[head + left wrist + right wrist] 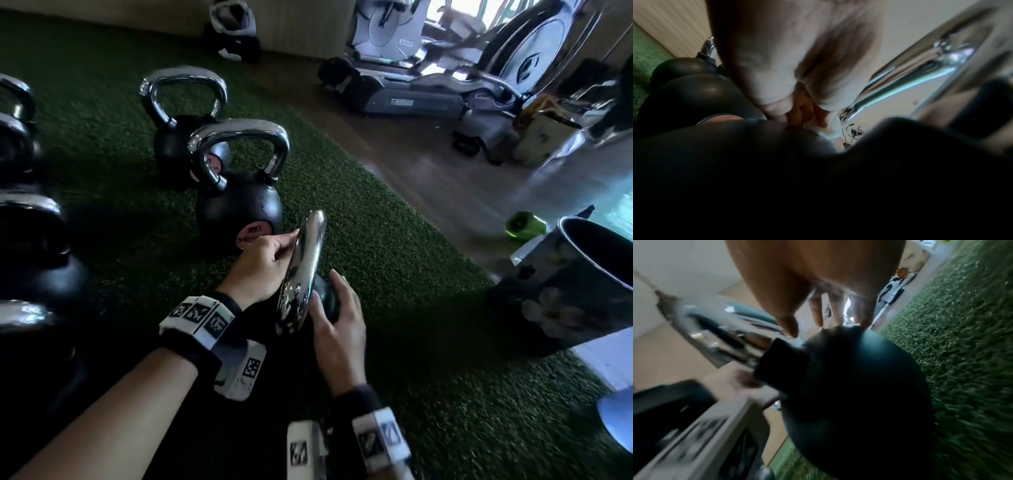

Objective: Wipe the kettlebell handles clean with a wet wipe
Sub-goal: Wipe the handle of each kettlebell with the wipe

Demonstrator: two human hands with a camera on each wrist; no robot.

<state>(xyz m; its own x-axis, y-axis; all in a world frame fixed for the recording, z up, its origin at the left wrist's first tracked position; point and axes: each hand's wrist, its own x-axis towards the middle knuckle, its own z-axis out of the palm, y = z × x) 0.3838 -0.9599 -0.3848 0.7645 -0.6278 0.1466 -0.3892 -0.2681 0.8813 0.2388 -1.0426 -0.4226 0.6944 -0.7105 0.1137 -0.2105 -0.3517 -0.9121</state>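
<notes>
A kettlebell with a black ball [327, 301] and a chrome handle [303, 270] stands on the green turf just in front of me. My left hand [282, 246] has its curled fingers against the left side of the handle. In the left wrist view those fingers [777, 91] pinch a small white wet wipe [831, 129], of which only a corner shows, beside the chrome handle [910, 78]. My right hand [339, 311] rests on the ball with straight fingers. In the right wrist view its fingertips [865, 321] touch the top of the ball [859, 378].
Two more kettlebells [239, 202] [185, 120] stand behind on the turf [394, 240], and several others line the left edge [30, 240]. At the right, another person's hand [548, 317] holds a metal bucket [589, 270]. Exercise machines [445, 78] stand on the wooden floor beyond.
</notes>
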